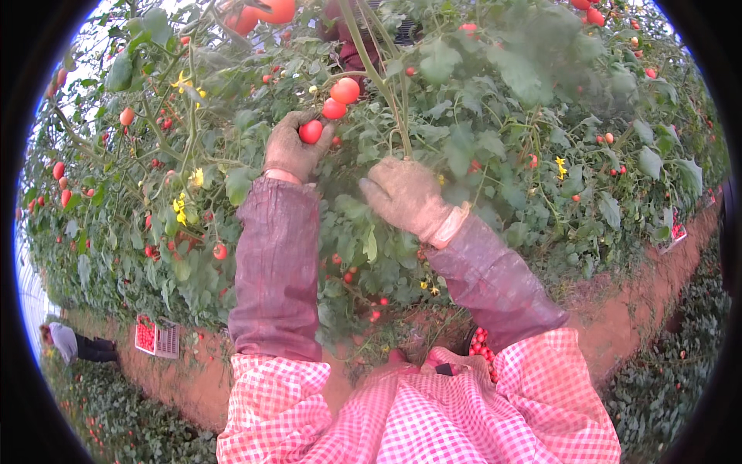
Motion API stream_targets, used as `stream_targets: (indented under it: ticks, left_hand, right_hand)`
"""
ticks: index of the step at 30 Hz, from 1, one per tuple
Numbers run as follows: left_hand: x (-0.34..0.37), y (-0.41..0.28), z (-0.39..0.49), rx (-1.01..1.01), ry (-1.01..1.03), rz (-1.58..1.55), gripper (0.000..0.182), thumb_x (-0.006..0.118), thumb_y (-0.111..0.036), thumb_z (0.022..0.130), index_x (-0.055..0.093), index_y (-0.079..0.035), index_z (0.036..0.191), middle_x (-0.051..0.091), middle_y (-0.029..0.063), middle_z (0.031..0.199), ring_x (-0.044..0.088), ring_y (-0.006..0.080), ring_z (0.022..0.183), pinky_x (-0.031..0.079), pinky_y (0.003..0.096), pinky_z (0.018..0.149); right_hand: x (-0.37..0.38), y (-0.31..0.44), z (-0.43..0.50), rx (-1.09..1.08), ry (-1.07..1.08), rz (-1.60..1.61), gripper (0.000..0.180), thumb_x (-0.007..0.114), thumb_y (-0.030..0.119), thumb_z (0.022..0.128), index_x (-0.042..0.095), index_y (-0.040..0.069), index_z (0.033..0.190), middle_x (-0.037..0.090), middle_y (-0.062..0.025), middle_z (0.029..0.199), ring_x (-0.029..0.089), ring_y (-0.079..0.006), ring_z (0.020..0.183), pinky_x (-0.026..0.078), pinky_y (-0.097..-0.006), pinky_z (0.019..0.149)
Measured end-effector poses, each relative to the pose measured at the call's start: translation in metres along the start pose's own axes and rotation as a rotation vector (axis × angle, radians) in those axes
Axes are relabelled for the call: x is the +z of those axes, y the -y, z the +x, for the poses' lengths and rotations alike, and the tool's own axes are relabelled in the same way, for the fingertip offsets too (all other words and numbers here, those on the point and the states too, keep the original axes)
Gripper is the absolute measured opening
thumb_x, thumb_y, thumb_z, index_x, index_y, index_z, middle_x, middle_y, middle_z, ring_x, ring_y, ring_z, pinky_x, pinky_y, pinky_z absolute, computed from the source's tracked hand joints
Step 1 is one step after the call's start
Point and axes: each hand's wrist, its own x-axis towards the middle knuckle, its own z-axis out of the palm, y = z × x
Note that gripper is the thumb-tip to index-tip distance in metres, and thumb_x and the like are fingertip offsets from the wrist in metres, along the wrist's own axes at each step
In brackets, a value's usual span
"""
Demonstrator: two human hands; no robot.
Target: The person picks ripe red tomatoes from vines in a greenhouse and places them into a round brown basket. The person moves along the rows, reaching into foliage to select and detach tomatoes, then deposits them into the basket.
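Observation:
My left hand (293, 148), in a dirty work glove, is closed around a ripe red tomato (311, 132). Just above it two more red tomatoes (345, 90) hang in a cluster from a green tomato stem (371, 69). My right hand (406, 194), also gloved, has its fingers curled at the lower end of that stem, among the leaves. Its fingertips are turned away, so whatever they hold is hidden. A smaller tomato (336, 142) shows right beside the left hand.
A dark bucket (468, 341) of small tomatoes stands by my feet, partly behind my right sleeve. White crates (167, 339) (672, 243) with tomatoes sit on the soil path (191, 388). A person (78, 343) bends at far left; another person's dark clothing (352, 49) shows behind the plants.

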Motion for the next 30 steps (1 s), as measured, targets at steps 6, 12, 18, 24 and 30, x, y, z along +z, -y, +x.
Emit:
stream_targets:
  ticks: [6, 12, 18, 24, 30]
  left_hand:
    - [0.006, 0.013, -0.002, 0.073, 0.039, 0.162, 0.036, 0.08, -0.03, 0.074, 0.067, -0.004, 0.095, 0.07, 0.01, 0.091, 0.066, 0.0236, 0.086, 0.052, 0.0331, 0.082]
    - [0.025, 0.03, -0.014, -0.104, 0.021, -1.123, 0.033, 0.066, -0.016, 0.083, 0.059, 0.0, 0.111, 0.062, 0.0222, 0.114, 0.063, 0.0275, 0.097, 0.055, 0.0363, 0.079]
    - [-0.002, 0.018, -0.049, -0.381, 0.386, -2.208, 0.04, 0.054, -0.024, 0.086, 0.057, 0.003, 0.115, 0.061, 0.0203, 0.107, 0.055, 0.0189, 0.071, 0.045, 0.0271, 0.051]
    - [-0.009, 0.002, -0.074, -0.193, 0.578, -2.101, 0.051, 0.049, -0.044, 0.096, 0.057, -0.003, 0.125, 0.067, 0.0083, 0.085, 0.048, 0.0123, 0.052, 0.036, 0.0267, 0.041]
    - [0.0, -0.011, -0.104, -0.258, 0.466, -1.871, 0.046, 0.057, -0.026, 0.091, 0.051, -0.003, 0.13, 0.066, 0.0117, 0.095, 0.051, 0.0138, 0.054, 0.039, 0.0273, 0.044]
  right_hand:
    - [0.005, -0.003, 0.001, -0.069, -0.122, 0.03, 0.022, 0.058, 0.028, 0.087, 0.06, 0.007, 0.078, 0.059, -0.0124, 0.079, 0.059, -0.0349, 0.076, 0.048, -0.0452, 0.066]
    - [0.005, -0.005, 0.003, -0.016, -0.05, 0.034, 0.03, 0.052, 0.036, 0.091, 0.062, 0.008, 0.083, 0.062, -0.0129, 0.086, 0.062, -0.0346, 0.082, 0.048, -0.0462, 0.079]
    - [0.009, -0.001, 0.003, -0.066, -0.116, 0.013, 0.023, 0.057, 0.03, 0.088, 0.065, 0.009, 0.088, 0.064, -0.0102, 0.093, 0.063, -0.033, 0.083, 0.049, -0.0455, 0.08]
    - [0.001, 0.017, -0.029, -0.079, -0.264, 0.021, 0.038, 0.067, 0.014, 0.074, 0.06, 0.008, 0.111, 0.055, -0.0151, 0.118, 0.057, -0.0351, 0.104, 0.044, -0.0466, 0.089]
    - [-0.007, 0.012, -0.095, 0.019, -0.295, 0.122, 0.041, 0.065, 0.008, 0.073, 0.059, 0.006, 0.114, 0.055, -0.0152, 0.117, 0.054, -0.0365, 0.106, 0.043, -0.0475, 0.09]
